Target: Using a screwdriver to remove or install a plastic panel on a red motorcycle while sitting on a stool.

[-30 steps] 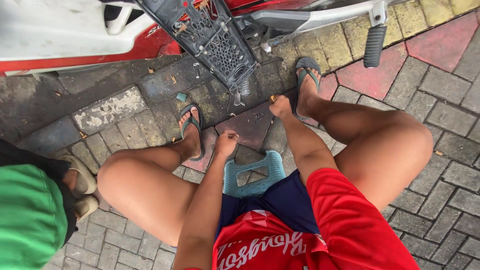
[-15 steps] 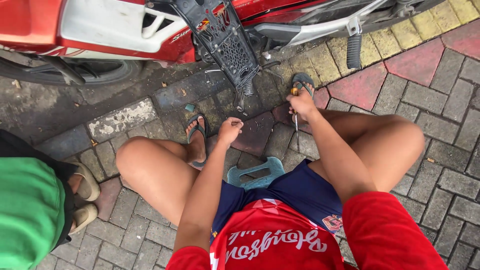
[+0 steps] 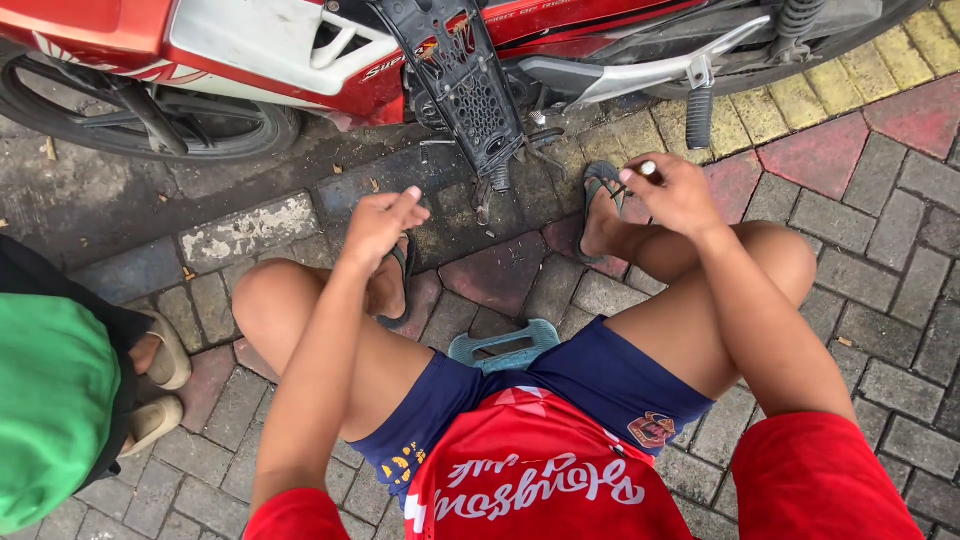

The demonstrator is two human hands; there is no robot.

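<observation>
Fingers of right hand (image 3: 680, 190) pinch a small tool (image 3: 640, 172); left hand (image 3: 380, 222) loosely curled, empty.

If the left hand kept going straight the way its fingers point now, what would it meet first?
Probably the black plastic panel hanging from the red motorbike: the left hand points up and slightly right toward its lower end. Depth is unclear, so it might pass beneath.

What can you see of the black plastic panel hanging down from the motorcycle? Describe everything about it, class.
The black plastic panel hangs from the red and white motorcycle, slanting down toward the paving. It looks like moulded plastic, dusty and scuffed, with raised ribs and a grid of small holes in its middle. It is widest near the top and narrows to a lower tip that sits just above the ground. Red bodywork shows through gaps near its top. Neither the left hand nor the right hand touches it.
</observation>
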